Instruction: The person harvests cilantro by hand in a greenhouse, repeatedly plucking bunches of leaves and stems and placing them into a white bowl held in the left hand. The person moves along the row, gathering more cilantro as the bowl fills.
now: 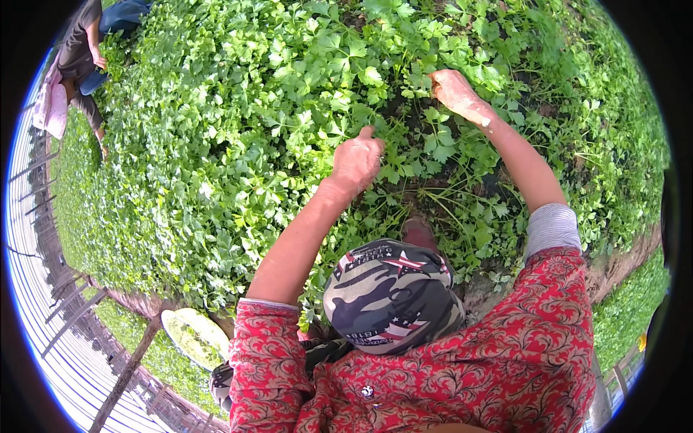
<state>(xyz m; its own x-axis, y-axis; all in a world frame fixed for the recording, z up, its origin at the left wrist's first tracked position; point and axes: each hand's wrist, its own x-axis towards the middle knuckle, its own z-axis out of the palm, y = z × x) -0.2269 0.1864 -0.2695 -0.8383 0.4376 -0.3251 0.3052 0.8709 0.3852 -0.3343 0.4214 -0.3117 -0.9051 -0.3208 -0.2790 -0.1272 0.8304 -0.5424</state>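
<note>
Leafy green plants, celery-like (303,70), fill the bed before me. My left hand (357,159) is low among the leaves near the middle, its back towards me and one finger extended forward. The other fingers curl under and are partly hidden. Farther forward on the right, my right hand (457,94) is bent into a loose fist against leafy stems. Its fingertips are hidden, so whether it grips a stem does not show. Between the hands, thin stems and leaves (441,143) stand over dark soil.
My camouflage-covered knee (395,297) and a dark red shoe (419,233) are below my hands. A pale oval basin (195,335) with greenery lies at lower left, near a wooden post (127,373). Another person (81,48) bends over the plants at upper left.
</note>
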